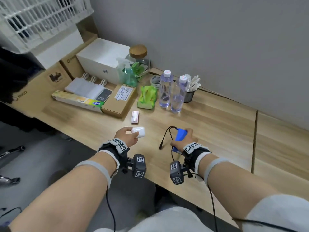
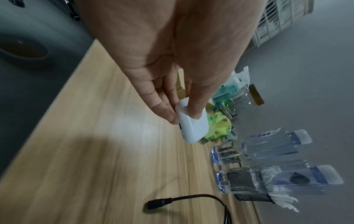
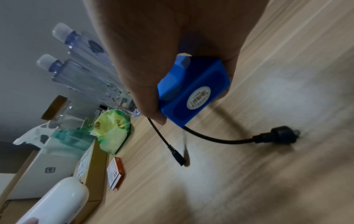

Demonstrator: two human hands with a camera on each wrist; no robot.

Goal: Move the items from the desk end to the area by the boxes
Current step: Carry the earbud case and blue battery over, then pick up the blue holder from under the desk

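my left hand (image 1: pixel 127 137) pinches the white earbud case (image 1: pixel 138 131) between thumb and fingertips above the desk (image 1: pixel 209 131) near its front edge, long axis running roughly along that edge, and my thumb covers part of it in the left wrist view, where everything is blurred. to the right, my right hand (image 1: pixel 184 139) grips the blue battery pack (image 1: pixel 180 135) with its long axis pointing away from the front edge toward the wall, my palm hiding its near end. its black cables (image 1: pixel 165 136) trail out leftward, one plug (image 3: pixel 275 136) too smeared to make out.
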